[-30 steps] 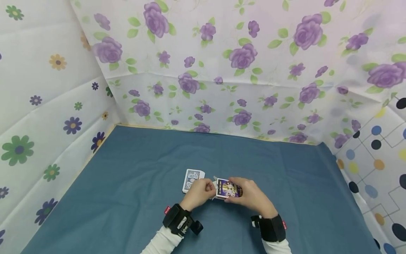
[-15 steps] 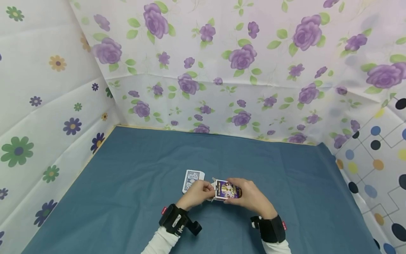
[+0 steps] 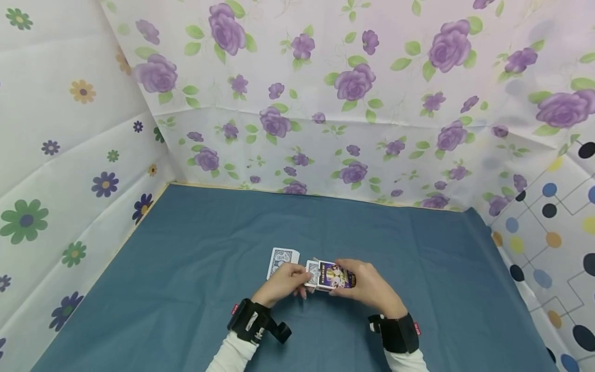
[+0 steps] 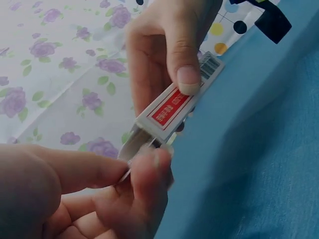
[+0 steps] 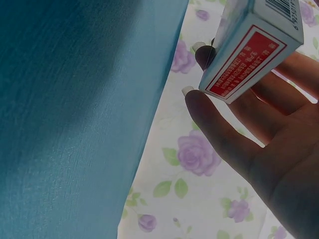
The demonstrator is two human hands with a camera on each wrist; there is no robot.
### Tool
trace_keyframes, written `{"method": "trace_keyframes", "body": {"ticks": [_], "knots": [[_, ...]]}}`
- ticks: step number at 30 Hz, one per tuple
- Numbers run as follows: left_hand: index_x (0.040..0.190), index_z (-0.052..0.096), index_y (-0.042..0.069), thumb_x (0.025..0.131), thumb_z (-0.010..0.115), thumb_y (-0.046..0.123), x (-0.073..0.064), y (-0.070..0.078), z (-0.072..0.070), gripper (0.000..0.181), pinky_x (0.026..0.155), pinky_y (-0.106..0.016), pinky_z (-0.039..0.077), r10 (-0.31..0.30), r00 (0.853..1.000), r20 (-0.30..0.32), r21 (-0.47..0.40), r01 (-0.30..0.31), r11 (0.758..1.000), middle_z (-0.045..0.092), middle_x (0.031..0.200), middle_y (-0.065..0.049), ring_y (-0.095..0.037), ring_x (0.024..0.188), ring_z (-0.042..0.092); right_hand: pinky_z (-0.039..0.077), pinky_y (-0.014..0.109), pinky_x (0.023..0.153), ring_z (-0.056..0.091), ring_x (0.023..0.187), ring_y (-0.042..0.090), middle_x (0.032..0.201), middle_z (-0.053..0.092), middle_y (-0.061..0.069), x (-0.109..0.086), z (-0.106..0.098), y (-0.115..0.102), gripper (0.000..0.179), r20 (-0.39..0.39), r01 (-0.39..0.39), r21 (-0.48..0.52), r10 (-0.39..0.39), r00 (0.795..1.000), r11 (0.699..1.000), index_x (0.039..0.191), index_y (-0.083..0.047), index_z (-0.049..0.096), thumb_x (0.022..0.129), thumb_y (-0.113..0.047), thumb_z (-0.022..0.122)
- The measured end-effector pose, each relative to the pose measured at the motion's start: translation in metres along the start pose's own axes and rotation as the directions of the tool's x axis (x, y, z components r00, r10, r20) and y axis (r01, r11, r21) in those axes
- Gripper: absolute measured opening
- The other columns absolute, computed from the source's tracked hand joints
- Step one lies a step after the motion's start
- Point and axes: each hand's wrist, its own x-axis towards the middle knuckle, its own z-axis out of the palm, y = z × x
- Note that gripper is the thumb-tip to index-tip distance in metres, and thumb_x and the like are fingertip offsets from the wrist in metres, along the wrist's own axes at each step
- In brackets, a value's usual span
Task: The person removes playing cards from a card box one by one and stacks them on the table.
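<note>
My right hand (image 3: 369, 287) grips a purple-fronted playing card box (image 3: 337, 276), thumb on one narrow side and fingers on the other. In the right wrist view the box (image 5: 246, 64) shows a white edge with a red label and a barcode. A blue-and-white patterned playing card (image 3: 313, 270) sticks partway out of the box's open left end. My left hand (image 3: 280, 284) pinches it between thumb and index finger, seen also at the box mouth in the left wrist view. Behind the left hand lies a stack of playing cards (image 3: 282, 256), backs up, partly hidden by that hand.
A blue cloth (image 3: 223, 232) covers the table. Flower-printed sheets (image 3: 279, 124) rise along its back and left edges, and a dotted sheet (image 3: 548, 268) borders the right. Black camera straps (image 3: 253, 320) wrap both wrists.
My left hand has drawn slightly left from the box, and the patterned card now shows out of its open end. The right hand and box have barely moved.
</note>
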Motion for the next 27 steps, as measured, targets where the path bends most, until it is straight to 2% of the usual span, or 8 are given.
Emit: {"method": "trace_keyframes", "body": {"ticks": [3, 6, 9, 11, 15, 17, 22, 27], "knots": [[0.097, 0.062, -0.013, 0.098, 0.051, 0.009, -0.001, 0.001, -0.002, 0.024, 0.056, -0.026, 0.048, -0.022, 1.000, -0.004, -0.085, 0.022, 0.996, 0.070, 0.081, -0.028, -0.015, 0.057, 0.065, 0.052, 0.032, 0.080, 0.063, 0.100, 0.014, 0.124, 0.066, 0.011, 0.000, -0.001, 0.000, 0.067, -0.010, 0.010, 0.003, -0.010, 1.000, 1.000, 0.131, -0.004, 0.059, 0.076, -0.036, 0.082], [0.107, 0.057, -0.016, 0.097, 0.049, 0.006, -0.002, 0.002, -0.003, 0.025, 0.064, -0.030, 0.054, -0.049, 0.999, -0.015, -0.157, 0.046, 0.986, 0.070, 0.070, -0.018, -0.006, 0.057, 0.065, 0.051, 0.029, 0.079, 0.062, 0.097, 0.012, 0.124, 0.066, 0.010, 0.000, -0.001, 0.000, 0.066, -0.013, 0.013, 0.009, -0.013, 1.000, 1.000, 0.130, -0.004, 0.060, 0.076, -0.036, 0.082], [0.109, 0.055, -0.016, 0.097, 0.048, 0.004, -0.004, 0.003, -0.004, 0.025, 0.073, -0.035, 0.056, -0.056, 0.998, -0.029, -0.204, 0.049, 0.978, 0.065, 0.061, -0.003, -0.007, 0.059, 0.066, 0.051, 0.029, 0.078, 0.061, 0.097, 0.011, 0.123, 0.066, 0.009, 0.000, -0.001, 0.000, 0.066, -0.011, 0.009, 0.008, -0.009, 1.000, 1.000, 0.130, -0.005, 0.060, 0.076, -0.037, 0.081], [0.111, 0.055, -0.016, 0.096, 0.048, 0.003, -0.005, 0.003, -0.005, 0.025, 0.076, -0.037, 0.056, -0.052, 0.998, -0.040, -0.215, 0.043, 0.976, 0.065, 0.063, -0.001, -0.007, 0.062, 0.067, 0.051, 0.029, 0.079, 0.061, 0.097, 0.011, 0.123, 0.066, 0.009, 0.000, 0.000, 0.000, 0.066, -0.008, 0.005, 0.010, -0.005, 1.000, 1.000, 0.130, -0.005, 0.060, 0.077, -0.038, 0.081], [0.116, 0.054, -0.014, 0.094, 0.051, 0.002, -0.006, 0.002, -0.008, 0.028, 0.076, -0.035, 0.057, -0.031, 0.998, -0.050, -0.225, 0.019, 0.974, 0.071, 0.074, -0.016, -0.008, 0.064, 0.068, 0.050, 0.028, 0.078, 0.061, 0.096, 0.011, 0.123, 0.066, 0.010, 0.000, 0.001, 0.001, 0.067, -0.005, 0.001, 0.013, -0.001, 1.000, 1.000, 0.131, -0.006, 0.060, 0.077, -0.039, 0.081], [0.120, 0.053, -0.014, 0.093, 0.054, 0.002, -0.007, 0.001, -0.010, 0.031, 0.073, -0.032, 0.056, -0.031, 0.998, -0.051, -0.224, 0.018, 0.974, 0.073, 0.081, -0.018, -0.009, 0.065, 0.068, 0.050, 0.028, 0.077, 0.061, 0.096, 0.011, 0.124, 0.066, 0.010, -0.001, 0.001, 0.001, 0.068, -0.004, 0.000, 0.015, 0.000, 1.000, 1.000, 0.131, -0.006, 0.060, 0.077, -0.041, 0.080], [0.124, 0.051, -0.012, 0.092, 0.059, 0.003, -0.006, 0.003, -0.012, 0.037, 0.067, -0.024, 0.050, -0.057, 0.996, -0.063, -0.222, 0.041, 0.974, 0.073, 0.078, -0.010, -0.009, 0.065, 0.066, 0.050, 0.027, 0.077, 0.060, 0.095, 0.010, 0.124, 0.066, 0.009, 0.000, -0.001, 0.001, 0.068, -0.005, 0.001, 0.015, -0.001, 1.000, 1.000, 0.131, -0.006, 0.060, 0.077, -0.043, 0.079], [0.125, 0.053, -0.011, 0.092, 0.060, 0.004, -0.005, 0.002, -0.013, 0.037, 0.067, -0.025, 0.051, -0.066, 0.995, -0.075, -0.222, 0.048, 0.974, 0.073, 0.078, -0.010, -0.010, 0.066, 0.067, 0.050, 0.028, 0.078, 0.061, 0.095, 0.010, 0.123, 0.066, 0.009, 0.000, -0.002, 0.000, 0.067, -0.011, 0.007, 0.013, -0.007, 1.000, 1.000, 0.130, -0.006, 0.061, 0.077, -0.043, 0.080]]}}
